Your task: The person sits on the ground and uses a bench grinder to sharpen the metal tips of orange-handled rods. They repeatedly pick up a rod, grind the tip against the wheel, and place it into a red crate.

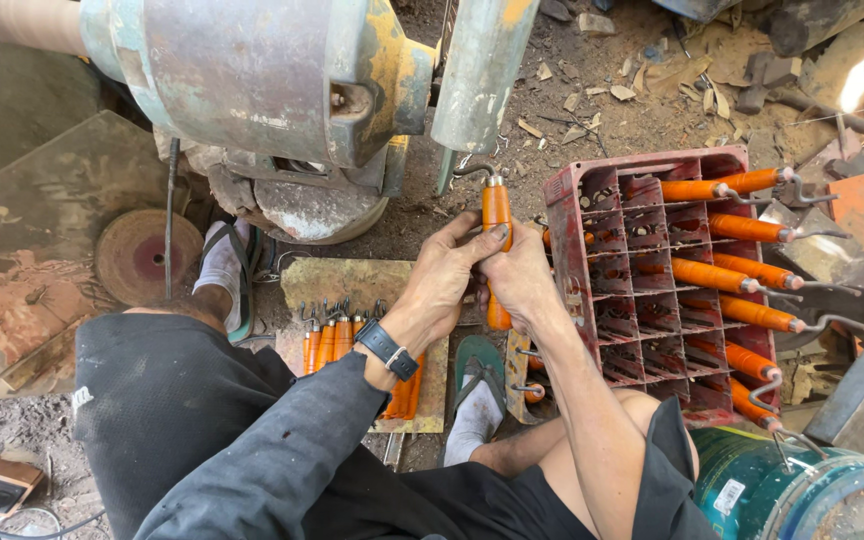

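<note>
Head view: we look down on a seated person whose two hands grip one orange-handled hook tool (496,225) just left of a red crate (652,285). The left hand (442,280), a dark watch (389,349) on its wrist, clasps the handle with the thumb pressed near the top; the right hand (519,280) is wrapped around the handle lower down. The tool stands upright, its metal hook pointing toward the grinder (282,90) up and left of the crate. More orange tools (742,270) lie across the crate's top, hooks facing right. A second batch (330,340) rests on a worn board (352,285) well left of the crate.
</note>
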